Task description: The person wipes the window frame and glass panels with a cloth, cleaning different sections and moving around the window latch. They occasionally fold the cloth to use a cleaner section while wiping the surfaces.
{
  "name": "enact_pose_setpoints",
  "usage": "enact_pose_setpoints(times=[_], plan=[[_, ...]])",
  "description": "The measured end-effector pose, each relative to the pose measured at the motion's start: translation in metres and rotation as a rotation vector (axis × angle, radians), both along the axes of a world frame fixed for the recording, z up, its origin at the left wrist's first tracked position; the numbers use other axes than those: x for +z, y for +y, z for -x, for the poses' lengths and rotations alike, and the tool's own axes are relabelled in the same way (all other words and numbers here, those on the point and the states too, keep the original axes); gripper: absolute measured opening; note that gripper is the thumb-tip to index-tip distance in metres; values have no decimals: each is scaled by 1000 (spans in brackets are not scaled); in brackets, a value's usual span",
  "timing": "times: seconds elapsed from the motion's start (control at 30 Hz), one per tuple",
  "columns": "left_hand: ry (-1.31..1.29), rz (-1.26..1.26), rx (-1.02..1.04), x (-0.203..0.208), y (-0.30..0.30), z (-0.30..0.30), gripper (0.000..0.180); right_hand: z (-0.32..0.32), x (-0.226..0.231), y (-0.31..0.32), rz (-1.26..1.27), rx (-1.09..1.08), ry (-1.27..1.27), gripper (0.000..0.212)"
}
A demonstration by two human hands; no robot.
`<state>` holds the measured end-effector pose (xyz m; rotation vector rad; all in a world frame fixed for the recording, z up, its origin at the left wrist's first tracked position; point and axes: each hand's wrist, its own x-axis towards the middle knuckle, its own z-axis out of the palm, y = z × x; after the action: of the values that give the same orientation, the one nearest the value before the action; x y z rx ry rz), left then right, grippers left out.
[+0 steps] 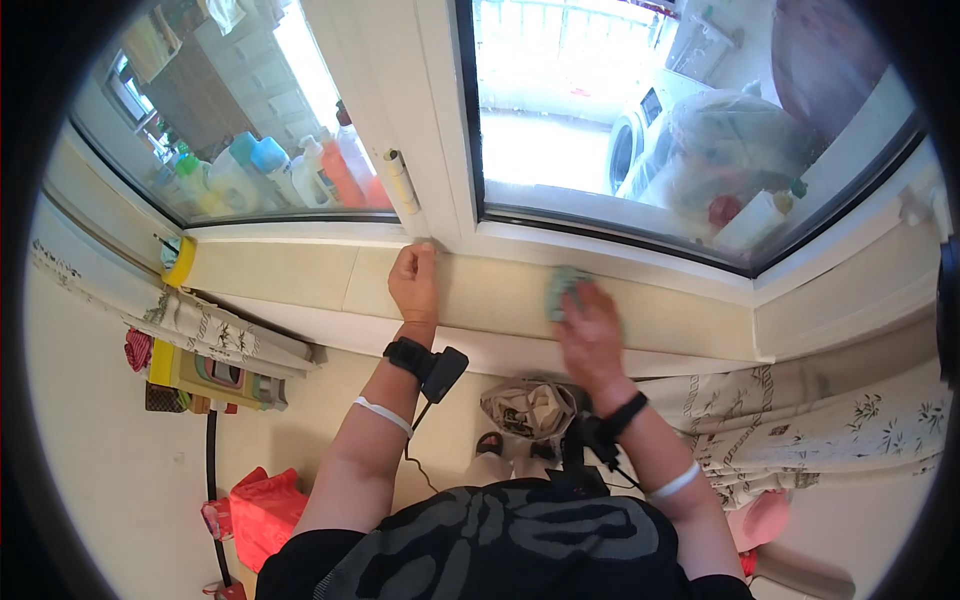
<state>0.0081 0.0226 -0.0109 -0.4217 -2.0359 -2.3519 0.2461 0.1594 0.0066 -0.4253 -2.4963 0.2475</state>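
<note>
My right hand (590, 330) presses a pale green cloth (567, 290) onto the cream windowsill (490, 290), and its fingers are a little blurred. Curled into a fist, my left hand (413, 280) rests on the same sill, close against the base of the white window frame (440, 190). Nothing shows in that fist. Just above it on the frame is a window handle (401, 181). Each wrist wears a black strap with a device, and a white band circles each forearm.
Behind the left pane stand several bottles (265, 165); behind the right one are a washing machine (627, 145) and plastic-wrapped things. A yellow object (180, 262) sits at the sill's left end. Patterned curtains (800, 410) hang on both sides. Below the sill is a fabric bag (530, 408).
</note>
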Motion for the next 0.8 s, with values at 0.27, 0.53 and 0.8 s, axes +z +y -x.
enact_pose_setpoints(times=[0.27,0.53,0.8], plan=[[-21,-70,-85,-2,-10,1,17,-72,-19,55,-116,-311,-100,35],[43,-93,-127,-4,-4,3,17,0,-32,9,32,-64,102,33],[116,85,-143,-4,-11,24,20,-29,-5,41,-6,-354,-77,34]])
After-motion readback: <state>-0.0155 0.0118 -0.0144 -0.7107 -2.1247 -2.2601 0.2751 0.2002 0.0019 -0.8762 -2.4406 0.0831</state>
